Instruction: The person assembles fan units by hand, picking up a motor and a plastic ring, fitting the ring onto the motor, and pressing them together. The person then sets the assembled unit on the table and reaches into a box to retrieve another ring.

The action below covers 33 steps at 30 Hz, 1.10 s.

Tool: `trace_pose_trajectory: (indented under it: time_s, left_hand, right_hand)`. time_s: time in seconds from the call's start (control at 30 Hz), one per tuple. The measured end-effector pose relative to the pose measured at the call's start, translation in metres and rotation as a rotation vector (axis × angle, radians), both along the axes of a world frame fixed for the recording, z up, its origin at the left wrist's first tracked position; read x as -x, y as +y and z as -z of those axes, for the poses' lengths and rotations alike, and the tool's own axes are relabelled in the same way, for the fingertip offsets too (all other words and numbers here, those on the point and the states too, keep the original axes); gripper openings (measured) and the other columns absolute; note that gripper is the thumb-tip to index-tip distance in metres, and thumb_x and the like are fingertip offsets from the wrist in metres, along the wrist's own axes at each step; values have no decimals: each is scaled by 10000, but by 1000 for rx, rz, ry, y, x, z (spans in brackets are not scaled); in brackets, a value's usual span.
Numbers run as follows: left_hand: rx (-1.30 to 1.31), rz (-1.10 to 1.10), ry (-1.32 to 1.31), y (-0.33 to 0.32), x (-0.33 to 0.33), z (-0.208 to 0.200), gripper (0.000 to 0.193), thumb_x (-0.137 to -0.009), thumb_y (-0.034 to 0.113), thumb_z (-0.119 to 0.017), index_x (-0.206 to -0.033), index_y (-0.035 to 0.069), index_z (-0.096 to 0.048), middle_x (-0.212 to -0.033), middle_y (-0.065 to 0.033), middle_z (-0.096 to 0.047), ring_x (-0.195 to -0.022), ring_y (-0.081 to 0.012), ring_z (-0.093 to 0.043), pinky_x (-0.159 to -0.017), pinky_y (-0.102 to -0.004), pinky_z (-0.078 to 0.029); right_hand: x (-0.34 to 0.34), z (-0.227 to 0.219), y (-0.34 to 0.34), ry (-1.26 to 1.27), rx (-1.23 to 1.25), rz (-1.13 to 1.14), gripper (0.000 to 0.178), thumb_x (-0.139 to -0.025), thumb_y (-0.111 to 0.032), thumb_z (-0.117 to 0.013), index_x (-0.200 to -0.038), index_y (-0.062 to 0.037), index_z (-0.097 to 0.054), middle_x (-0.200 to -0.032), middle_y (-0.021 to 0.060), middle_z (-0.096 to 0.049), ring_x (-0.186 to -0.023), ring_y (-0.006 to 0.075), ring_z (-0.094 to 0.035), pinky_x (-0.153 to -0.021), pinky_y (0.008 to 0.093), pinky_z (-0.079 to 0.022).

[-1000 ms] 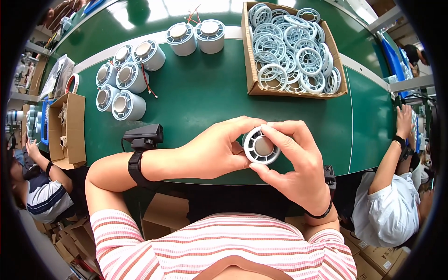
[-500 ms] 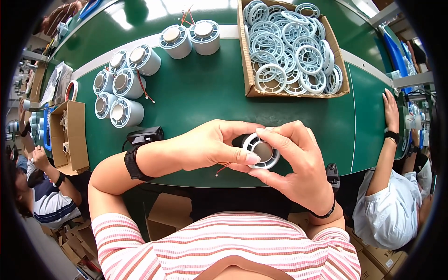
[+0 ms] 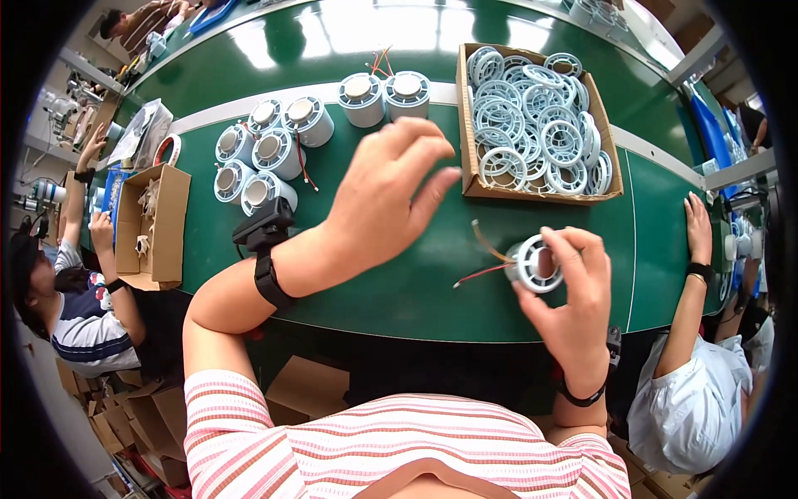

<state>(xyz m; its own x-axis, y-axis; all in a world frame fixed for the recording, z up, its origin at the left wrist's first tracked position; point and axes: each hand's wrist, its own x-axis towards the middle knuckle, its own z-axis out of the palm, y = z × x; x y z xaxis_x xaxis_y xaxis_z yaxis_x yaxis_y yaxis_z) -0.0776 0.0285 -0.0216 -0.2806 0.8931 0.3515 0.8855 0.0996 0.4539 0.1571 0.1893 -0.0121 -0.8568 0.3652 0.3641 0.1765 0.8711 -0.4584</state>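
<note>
A green bench [image 3: 399,308] spans your front, a carton [image 3: 469,154] of pale rings on it. Over the bench, nearer you than the carton, your right hand [image 3: 572,283] pinches the wired round part [image 3: 540,264] by its rim. Your left hand [image 3: 386,195], raised, fingers loosely bent, shows nothing held. Best grip evenly, thumb off the centre, wires [image 3: 482,273] free.

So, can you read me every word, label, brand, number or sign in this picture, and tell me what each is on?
None can be read here.
Pale round part in the right hand: no lettering can be made out.
Cardboard box of rings: none seen on the sides in view.
Black gadget by the left wrist: any marks are too small to read.
</note>
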Motion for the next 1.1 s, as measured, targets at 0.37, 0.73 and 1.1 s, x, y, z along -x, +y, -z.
trace_pose_trajectory:
  time_s: [0.37,0.73,1.1]
  left_hand:
    - [8,-335,572,10,37,17,567,-918,153,-713,-1427,26,-497,-1421,-175,-506,-1311,-350,-497,-1158,-596,-274]
    - [-34,17,258,-6,-1,8,612,-818,237,-824,-1316,-1,-561,-1344,-148,-547,-1142,-329,-596,-1004,-499,-441]
    - [196,283,64,-18,-26,-19,697,-804,206,-848,-1389,12,-522,-1318,-168,-576,-1039,-345,-662,-847,-387,-553]
  right_hand:
    - [42,-22,84,151,-378,8,420,-814,-35,-768,-1222,-79,-681,-1047,92,-725,-1174,300,-623,-1053,426,-430]
    - [91,-21,106,-128,-306,-84,269,-780,-42,-759,-1028,-94,-670,-929,44,-706,-1093,274,-644,-1097,430,-398]
    - [7,3,31,-186,-7,-486,322,-711,-6,-798,-1005,-84,-692,-1052,73,-682,-1119,282,-631,-1036,457,-450]
